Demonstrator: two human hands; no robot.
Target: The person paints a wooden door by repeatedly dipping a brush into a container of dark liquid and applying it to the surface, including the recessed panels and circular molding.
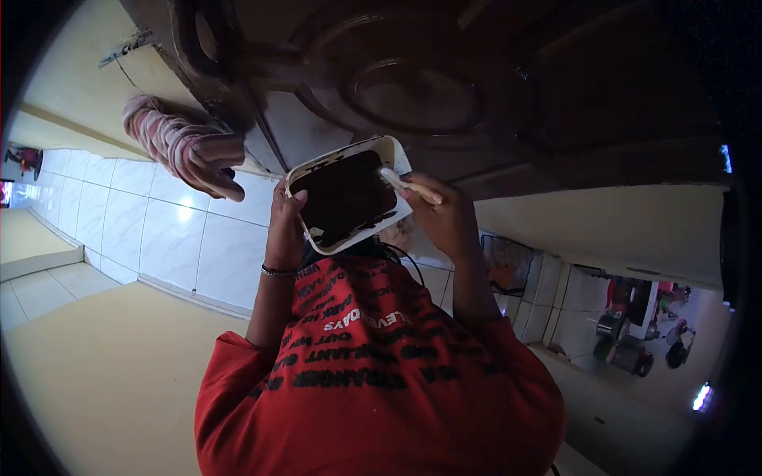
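Closing round the pale handle of a brush (409,186), the right hand (446,216) makes a full grip. Its fingers are curled shut on the handle, and the brush head lies in the upper corner of the paint tray (373,144). The left hand (286,218) grips the opposite side, thumb hooked over the rim and fingers hidden beneath. The tray is held up in the air before the chest, between the two hands, with no worktop under it.

The step looks like loading the brush. It would go best with the tray held level, the bristles dipped only partway and wiped on the inner wall, so that the excess runs back in and not down the handle. The left grip needs to be firm, since it carries the weight from one side.

The tray is white, rectangular and round-cornered, probably plastic, with smeared walls. It holds a glossy dark brown coating (341,194). A thin bracelet (278,271) circles the left wrist, above a red shirt (373,397) printed in black. Ahead is a dark carved wooden door (413,87). A co-worker's hand (208,163) in a pink striped sleeve (155,127) reaches toward it, above shiny white floor tiles (159,230).
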